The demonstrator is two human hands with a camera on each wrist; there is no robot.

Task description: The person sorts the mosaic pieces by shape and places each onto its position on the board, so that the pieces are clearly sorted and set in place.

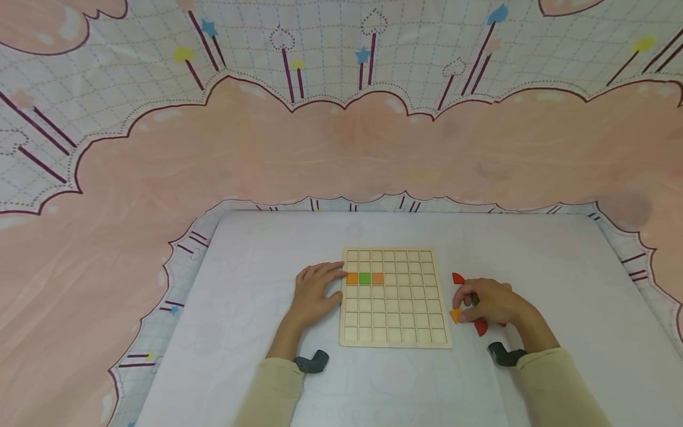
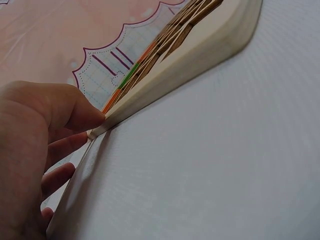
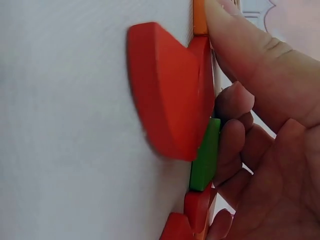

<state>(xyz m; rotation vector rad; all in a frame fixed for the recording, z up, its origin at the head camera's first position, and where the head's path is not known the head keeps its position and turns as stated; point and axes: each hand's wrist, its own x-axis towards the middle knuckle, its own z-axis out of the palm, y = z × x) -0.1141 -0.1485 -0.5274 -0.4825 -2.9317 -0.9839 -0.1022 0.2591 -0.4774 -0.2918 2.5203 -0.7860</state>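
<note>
A pale wooden grid board [image 1: 396, 323] lies flat on the white table. In its third row sit an orange square [image 1: 353, 278], a green square [image 1: 365, 278] and a light orange square [image 1: 377, 278]. My left hand [image 1: 316, 292] rests against the board's left edge, thumb and fingertips touching it with the fingers spread. To the right of the board, my right hand [image 1: 493, 302] pinches a yellow-orange square tile [image 1: 455, 315] with thumb and index finger. Under its palm are red curved-edged pieces [image 3: 172, 95] and a green piece [image 3: 204, 160], partly hidden by the fingers.
One red piece [image 1: 458, 278] lies beyond the right hand, another red piece [image 1: 481, 327] nearer me. Dark wrist-camera mounts [image 1: 312, 362] sit at both wrists, close over the white table [image 1: 256, 237]. A patterned pink cloth [image 1: 320, 148] hangs behind.
</note>
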